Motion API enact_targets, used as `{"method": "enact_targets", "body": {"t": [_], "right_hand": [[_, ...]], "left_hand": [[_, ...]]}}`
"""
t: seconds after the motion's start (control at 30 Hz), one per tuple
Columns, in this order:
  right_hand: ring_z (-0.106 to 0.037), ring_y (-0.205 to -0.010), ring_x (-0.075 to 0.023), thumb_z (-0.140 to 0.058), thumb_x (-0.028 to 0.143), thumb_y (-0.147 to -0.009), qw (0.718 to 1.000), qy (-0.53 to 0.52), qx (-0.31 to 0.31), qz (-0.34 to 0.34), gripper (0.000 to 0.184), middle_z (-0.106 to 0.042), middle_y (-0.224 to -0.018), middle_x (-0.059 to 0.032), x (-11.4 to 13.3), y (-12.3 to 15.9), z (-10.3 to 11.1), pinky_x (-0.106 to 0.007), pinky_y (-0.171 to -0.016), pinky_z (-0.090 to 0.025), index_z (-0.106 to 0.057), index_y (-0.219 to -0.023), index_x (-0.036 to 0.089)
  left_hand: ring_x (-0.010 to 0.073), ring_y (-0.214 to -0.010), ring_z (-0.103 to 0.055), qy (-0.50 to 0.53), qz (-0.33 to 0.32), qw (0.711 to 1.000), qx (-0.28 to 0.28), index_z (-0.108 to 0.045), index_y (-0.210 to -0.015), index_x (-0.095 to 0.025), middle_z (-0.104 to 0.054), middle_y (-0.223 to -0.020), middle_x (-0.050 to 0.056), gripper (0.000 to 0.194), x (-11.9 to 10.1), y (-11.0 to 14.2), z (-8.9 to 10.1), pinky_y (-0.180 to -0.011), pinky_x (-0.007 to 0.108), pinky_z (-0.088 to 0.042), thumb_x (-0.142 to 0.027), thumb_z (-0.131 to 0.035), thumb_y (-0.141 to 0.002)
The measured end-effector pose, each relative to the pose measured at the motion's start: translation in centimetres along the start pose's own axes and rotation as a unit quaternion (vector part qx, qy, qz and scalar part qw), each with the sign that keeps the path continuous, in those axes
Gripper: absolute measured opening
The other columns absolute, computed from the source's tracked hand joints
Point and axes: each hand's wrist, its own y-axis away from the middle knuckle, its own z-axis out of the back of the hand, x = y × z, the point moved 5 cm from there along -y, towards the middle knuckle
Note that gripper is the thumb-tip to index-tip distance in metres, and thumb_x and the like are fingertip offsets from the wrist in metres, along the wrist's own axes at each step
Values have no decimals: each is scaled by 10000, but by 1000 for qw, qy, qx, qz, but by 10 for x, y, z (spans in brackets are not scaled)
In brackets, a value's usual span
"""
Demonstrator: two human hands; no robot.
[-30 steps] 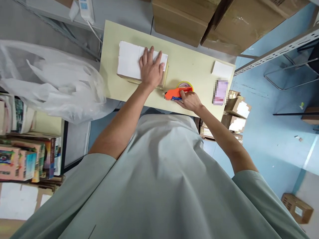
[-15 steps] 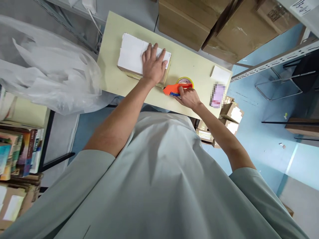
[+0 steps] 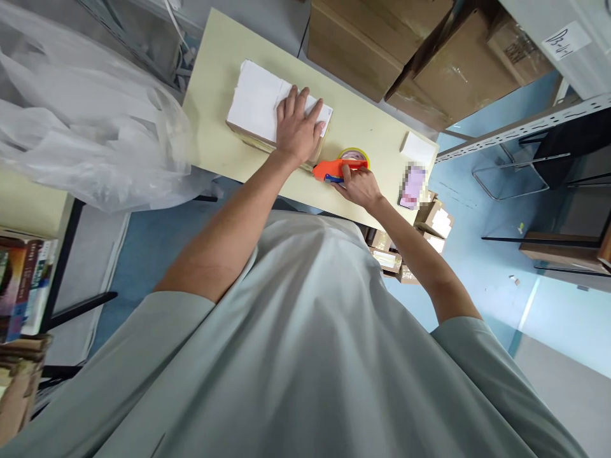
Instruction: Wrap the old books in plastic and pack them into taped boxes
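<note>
On the pale yellow table [image 3: 210,70] lies a box [image 3: 258,95] with a white top and brown cardboard sides. My left hand [image 3: 298,130] rests flat on the right part of that white top, fingers spread. Just right of the box, my right hand [image 3: 360,186] grips an orange tape dispenser [image 3: 329,169] with a blue part underneath. A roll of tape with a yellow rim [image 3: 366,154] sits at the dispenser's back. The dispenser's front end is close to the box's lower right corner; whether they touch I cannot tell.
A small white box [image 3: 419,147] and a blurred-out purple item [image 3: 412,184] lie at the table's right end. Large cardboard boxes [image 3: 356,48] stand behind. Clear plastic sheeting [image 3: 95,121] bulges at the left. Smaller cartons [image 3: 434,217] are below the right end, near a metal shelf post [image 3: 520,130].
The view has shifted slightly, so the surroundings appear moved. Both hands keep their places, the left on the box and the right on the tape dispenser.
</note>
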Motion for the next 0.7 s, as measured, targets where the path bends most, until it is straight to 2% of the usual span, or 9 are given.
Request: {"method": "enact_targets", "body": {"t": [0.1, 0.23, 0.37, 0.5, 0.57, 0.7], "right_hand": [[-742, -993, -353, -141, 476, -1200, 1000, -5, 13, -15, 727, -792, -1112, -291, 0, 0, -3, -495, -988, -510, -426, -1541, -99], [-743, -1049, -341, -36, 474, -1210, 1000, -8, 21, 6, 758, -782, -1133, -277, 13, 3, -1, -461, -1013, -499, -450, -1509, -86], [-740, -1037, -337, -73, 491, -1215, 996, -44, 56, 45, 757, -780, -1146, -282, 50, 3, 5, -440, -981, -497, -461, -1520, -83], [-741, -996, -339, -119, 437, -1216, 987, -115, 95, 58, 701, -782, -1118, -303, 98, -2, 13, -411, -879, -486, -527, -1483, -66], [-741, -975, -339, -141, 389, -1209, 983, -145, 102, 47, 659, -780, -1097, -312, 115, -6, 17, -405, -840, -478, -572, -1437, -55], [-743, -962, -322, -209, 284, -1182, 979, -173, 104, 26, 558, -782, -1075, -302, 122, -5, 21, -403, -836, -491, -579, -1441, -44]], "left_hand": [[312, -1797, -51, -2, -5, 1000, 22, -631, -1576, -451, -475, -1780, -115, 672, -1, 4, 3, -1502, 577, -85, -703, -497, -967], [377, -1784, -122, -26, -39, 997, 58, -609, -1620, -347, -413, -1828, -11, 666, -8, 24, 13, -1482, 640, -79, -638, -460, -1041], [299, -1791, -137, -37, -60, 993, 94, -597, -1615, -287, -525, -1767, 38, 671, -18, 55, 20, -1480, 574, -115, -659, -358, -1111], [209, -1758, -260, -68, -57, 988, 124, -635, -1527, -228, -595, -1709, 81, 600, -26, 78, 25, -1477, 493, -138, -541, -273, -1164], [218, -1749, -302, -76, -44, 987, 136, -669, -1470, -232, -612, -1689, 109, 547, -27, 82, 27, -1480, 498, -118, -487, -324, -1131], [215, -1782, -173, -96, -10, 983, 159, -682, -1414, -232, -615, -1693, 117, 537, -24, 83, 29, -1473, 509, -79, -567, -464, -1056]]}}
